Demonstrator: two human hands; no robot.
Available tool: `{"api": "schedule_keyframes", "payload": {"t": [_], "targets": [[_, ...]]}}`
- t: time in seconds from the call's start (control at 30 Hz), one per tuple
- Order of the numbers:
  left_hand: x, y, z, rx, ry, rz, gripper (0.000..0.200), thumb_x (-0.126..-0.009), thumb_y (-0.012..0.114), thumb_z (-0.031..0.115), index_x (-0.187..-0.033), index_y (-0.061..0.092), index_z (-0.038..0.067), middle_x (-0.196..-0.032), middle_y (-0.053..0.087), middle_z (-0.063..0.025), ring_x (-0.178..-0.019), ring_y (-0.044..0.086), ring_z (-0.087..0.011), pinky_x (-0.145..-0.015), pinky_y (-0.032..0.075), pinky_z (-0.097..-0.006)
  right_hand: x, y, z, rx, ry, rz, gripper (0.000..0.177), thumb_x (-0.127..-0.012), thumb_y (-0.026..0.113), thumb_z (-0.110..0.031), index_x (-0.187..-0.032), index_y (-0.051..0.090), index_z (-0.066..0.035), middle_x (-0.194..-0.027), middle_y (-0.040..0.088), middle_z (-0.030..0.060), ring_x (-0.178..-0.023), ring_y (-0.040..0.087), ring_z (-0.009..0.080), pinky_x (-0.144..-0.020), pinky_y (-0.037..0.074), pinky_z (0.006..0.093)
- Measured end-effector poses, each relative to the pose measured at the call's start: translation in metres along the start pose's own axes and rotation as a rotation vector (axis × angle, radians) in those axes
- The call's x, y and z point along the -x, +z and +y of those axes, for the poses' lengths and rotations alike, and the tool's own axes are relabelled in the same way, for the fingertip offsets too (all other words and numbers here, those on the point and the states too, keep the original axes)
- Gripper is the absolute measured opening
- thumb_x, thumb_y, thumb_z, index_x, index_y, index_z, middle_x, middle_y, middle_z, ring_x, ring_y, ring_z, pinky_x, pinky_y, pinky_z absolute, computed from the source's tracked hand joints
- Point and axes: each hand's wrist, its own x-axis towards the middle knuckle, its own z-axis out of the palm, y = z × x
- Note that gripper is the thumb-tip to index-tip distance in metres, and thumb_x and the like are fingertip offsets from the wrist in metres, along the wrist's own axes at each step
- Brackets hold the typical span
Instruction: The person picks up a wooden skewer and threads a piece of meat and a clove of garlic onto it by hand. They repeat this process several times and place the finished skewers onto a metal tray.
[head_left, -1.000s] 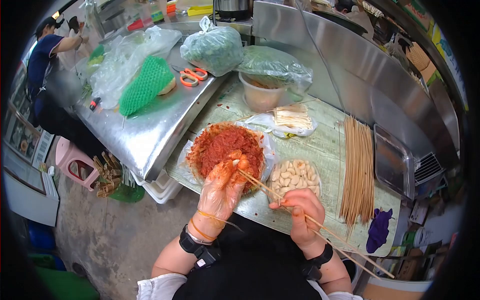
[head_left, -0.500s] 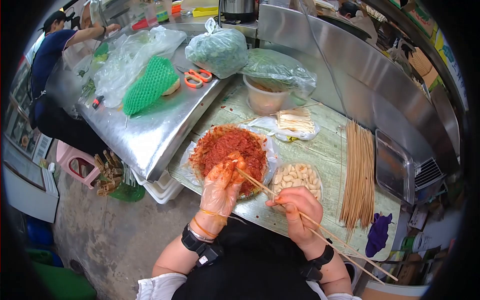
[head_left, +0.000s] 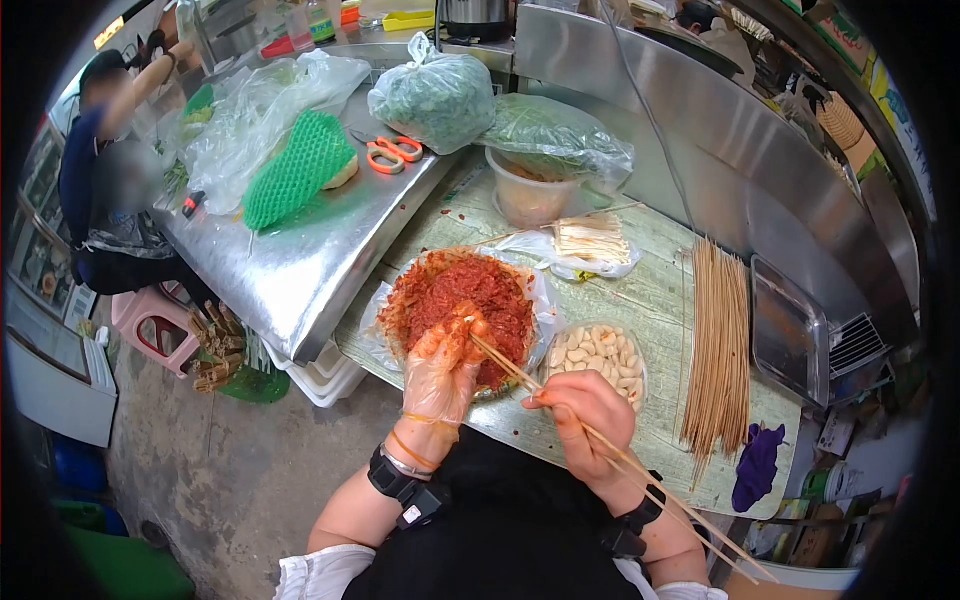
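Note:
My left hand (head_left: 446, 355), in a clear plastic glove smeared red, is at the near edge of a lined bowl heaped with a red, chopped, meat-like mixture (head_left: 470, 295). Its fingers are closed around the tip ends of thin bamboo skewers (head_left: 515, 372); whatever else lies inside them is hidden. Bare, my right hand (head_left: 590, 420) grips the same skewers farther back, and their long ends slant down past the wrist. Just beyond that hand stands a clear tub of pale, curved pieces (head_left: 598, 352).
A pile of bamboo skewers (head_left: 715, 350) lies at the right, beside a metal tray (head_left: 790, 325) and purple cloth (head_left: 758, 468). Orange-handled scissors (head_left: 393, 155) and green netting (head_left: 298, 175) rest on the steel counter (head_left: 300, 290). Another person (head_left: 110, 170) works at the left.
My right hand has shifted slightly left with the skewers, and their far ends have swung down and left. My left hand stays nearly in place. The other person has raised an arm.

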Motion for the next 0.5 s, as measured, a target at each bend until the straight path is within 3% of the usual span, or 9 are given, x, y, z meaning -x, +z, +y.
{"api": "schedule_keyframes", "payload": {"t": [0.1,0.17,0.5], "targets": [[-0.002,-0.006,-0.001,-0.017,0.028,0.013,0.025,-0.091,0.053,0.000,-0.115,0.054,-0.006,-0.110,0.060,-0.0159,-0.098,0.063,-0.0229,-0.081,0.058,-0.0291,-0.004,0.002,0.002,-0.008,0.012,-0.020,0.022,-0.094,0.050,-0.015,-0.090,0.065,0.000,-0.086,0.062,0.0133,-0.075,0.060,0.0229,-0.067,0.050,0.0310],[-0.005,-0.007,-0.002,-0.018,0.035,0.020,0.024,-0.091,0.053,-0.001,-0.114,0.054,-0.006,-0.110,0.060,-0.0163,-0.098,0.063,-0.0234,-0.081,0.057,-0.0294,-0.006,0.003,0.008,0.036,-0.112,-0.036,0.008,-0.085,0.059,-0.003,-0.091,0.063,0.001,-0.089,0.062,0.0135,-0.072,0.062,0.0245,-0.061,0.050,0.0304],[-0.013,-0.013,0.002,-0.017,0.048,0.085,0.023,-0.091,0.053,0.001,-0.113,0.054,-0.005,-0.110,0.060,-0.0171,-0.102,0.061,-0.0249,-0.084,0.056,-0.0323,-0.011,0.016,0.013,0.047,-0.154,-0.040,0.012,-0.081,0.064,-0.002,-0.093,0.063,-0.002,-0.089,0.061,0.0125,-0.070,0.062,0.0253,-0.060,0.051,0.0308]]}}
